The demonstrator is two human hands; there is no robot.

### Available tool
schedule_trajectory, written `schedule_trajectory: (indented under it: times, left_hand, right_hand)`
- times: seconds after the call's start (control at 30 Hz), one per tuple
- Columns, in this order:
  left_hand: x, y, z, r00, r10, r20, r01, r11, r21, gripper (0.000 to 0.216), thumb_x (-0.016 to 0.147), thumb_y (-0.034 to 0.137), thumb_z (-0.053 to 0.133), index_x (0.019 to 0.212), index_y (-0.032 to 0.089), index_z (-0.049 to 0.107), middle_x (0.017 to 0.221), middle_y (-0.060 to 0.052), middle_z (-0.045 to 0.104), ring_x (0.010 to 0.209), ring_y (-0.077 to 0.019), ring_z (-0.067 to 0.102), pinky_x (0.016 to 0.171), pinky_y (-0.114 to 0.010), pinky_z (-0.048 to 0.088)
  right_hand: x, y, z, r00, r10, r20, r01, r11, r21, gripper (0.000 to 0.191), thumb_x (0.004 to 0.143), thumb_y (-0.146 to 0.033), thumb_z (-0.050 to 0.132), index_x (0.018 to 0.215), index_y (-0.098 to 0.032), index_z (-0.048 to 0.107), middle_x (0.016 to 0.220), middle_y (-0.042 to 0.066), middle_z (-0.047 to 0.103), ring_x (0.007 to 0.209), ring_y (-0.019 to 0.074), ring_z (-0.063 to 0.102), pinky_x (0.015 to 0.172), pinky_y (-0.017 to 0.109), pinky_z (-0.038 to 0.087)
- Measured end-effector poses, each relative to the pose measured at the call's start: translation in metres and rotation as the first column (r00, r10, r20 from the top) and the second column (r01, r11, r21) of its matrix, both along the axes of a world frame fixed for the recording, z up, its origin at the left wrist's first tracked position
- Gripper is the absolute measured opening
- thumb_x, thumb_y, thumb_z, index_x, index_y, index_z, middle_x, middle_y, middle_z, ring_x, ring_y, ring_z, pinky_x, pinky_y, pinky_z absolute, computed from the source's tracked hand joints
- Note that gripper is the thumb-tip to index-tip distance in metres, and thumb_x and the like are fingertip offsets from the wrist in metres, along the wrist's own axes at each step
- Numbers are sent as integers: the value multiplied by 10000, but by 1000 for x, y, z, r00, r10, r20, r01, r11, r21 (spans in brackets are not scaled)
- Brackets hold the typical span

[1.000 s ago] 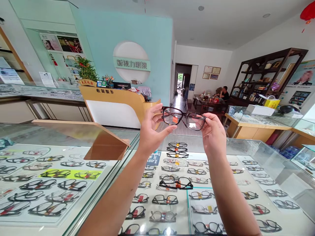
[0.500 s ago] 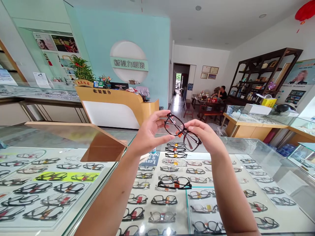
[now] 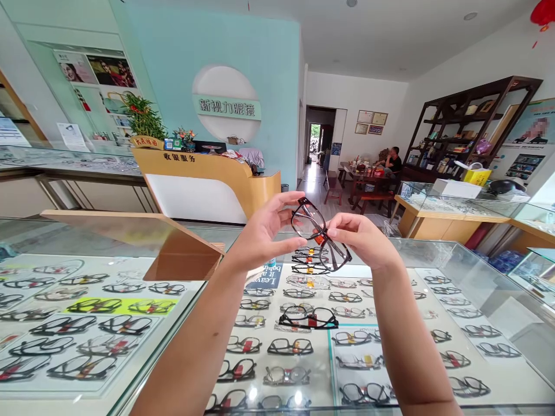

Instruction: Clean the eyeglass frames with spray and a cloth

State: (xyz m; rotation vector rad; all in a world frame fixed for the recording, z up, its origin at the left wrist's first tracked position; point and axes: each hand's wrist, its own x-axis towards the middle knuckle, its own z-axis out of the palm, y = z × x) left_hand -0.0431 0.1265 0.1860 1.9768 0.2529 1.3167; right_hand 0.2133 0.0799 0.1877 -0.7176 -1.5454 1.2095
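A pair of dark-framed glasses (image 3: 319, 233) with an orange tag at the bridge is held tilted above a glass display counter (image 3: 437, 254). My left hand (image 3: 263, 233) pinches the upper left end of the frame between thumb and fingers. Over the lower right lens and bridge, my right hand (image 3: 363, 238) curls its fingers. Another dark pair of glasses (image 3: 309, 318) lies on top of the counter glass below my hands.
Under the glass lie several rows of glasses (image 3: 286, 346). A raised wooden-edged lid (image 3: 173, 245) stands open at the left. Beyond are a yellow reception desk (image 3: 208, 182), a dark shelf unit (image 3: 472, 133) and a seated person (image 3: 393, 162) at a table.
The glasses went from level and held out wide to tilted, right end down. My right hand slid inward onto the right lens and both hands dropped slightly.
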Motion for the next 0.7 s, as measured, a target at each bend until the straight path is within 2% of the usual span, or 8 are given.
schedule_trajectory:
  times: [0.2, 0.3, 0.33, 0.4, 0.43, 0.47, 0.57, 0.7]
  left_hand:
    - [0, 7, -2, 1000, -15, -2, 15, 1000, -9, 812, 811, 340, 970, 1540, 310, 612, 1491, -138, 640, 1327, -302, 670, 1091, -436, 618]
    - [3, 4, -1, 995, 102, 17, -103, 994, 27, 761, 811, 357, 953, 1493, 311, 620, 1537, -124, 618, 1355, -293, 646, 1084, -422, 598]
    - [6, 1, 0, 978, 203, 47, -205, 977, 50, 663, 824, 367, 933, 1423, 295, 656, 1486, -111, 645, 1316, -278, 653, 1065, -411, 594]
    - [13, -8, 0, 895, 437, 93, -444, 893, 71, 342, 885, 389, 860, 1172, 253, 735, 1216, -73, 717, 1109, -229, 671, 957, -375, 588]
    - [17, -13, -1, 850, 521, 79, -525, 849, 59, 212, 925, 405, 811, 1038, 238, 744, 1038, -49, 710, 964, -204, 650, 865, -353, 574]
    - [22, -18, -1, 825, 564, 31, -565, 824, 36, 200, 958, 428, 767, 935, 231, 743, 883, -27, 668, 833, -184, 603, 767, -335, 541]
    - [34, -27, -5, 849, 503, -163, -516, 855, -49, 314, 997, 520, 704, 926, 232, 807, 671, 7, 561, 641, -159, 474, 592, -312, 406]
    - [41, -25, -10, 842, 506, -188, -528, 845, -89, 366, 980, 566, 716, 982, 222, 840, 677, -1, 595, 631, -157, 476, 571, -311, 366]
  right_hand:
    - [-3, 1, 1, 996, -89, -3, 89, 996, 14, 346, 772, -509, 999, 788, -242, 779, 963, 39, 838, 890, 189, 723, 877, 367, 565]
    - [-4, 3, 1, 975, -222, -14, 222, 973, 62, 344, 776, -519, 983, 774, -248, 771, 931, 39, 819, 900, 201, 717, 875, 375, 566]
    - [-5, 5, 0, 960, -278, -18, 279, 957, 83, 331, 781, -510, 975, 780, -250, 771, 953, 43, 820, 912, 204, 718, 891, 383, 567]
    - [-7, 7, -1, 923, -385, -19, 384, 915, 125, 290, 797, -478, 951, 805, -249, 772, 1042, 57, 827, 945, 215, 730, 931, 409, 569]
    - [-9, 7, -2, 904, -426, -15, 424, 894, 149, 266, 810, -460, 933, 816, -248, 772, 1088, 65, 829, 965, 224, 739, 952, 425, 569]
    - [-12, 8, -3, 887, -461, -9, 455, 872, 180, 242, 827, -443, 913, 826, -246, 772, 1124, 73, 828, 992, 237, 748, 976, 441, 566]
    - [-22, 6, -7, 835, -550, 11, 519, 793, 320, 169, 880, -402, 853, 866, -251, 777, 1172, 87, 827, 1095, 281, 762, 1060, 486, 545]
    - [-33, 3, -10, 774, -631, 47, 527, 684, 504, 96, 929, -365, 811, 919, -276, 777, 1191, 82, 819, 1171, 300, 747, 1093, 488, 531]
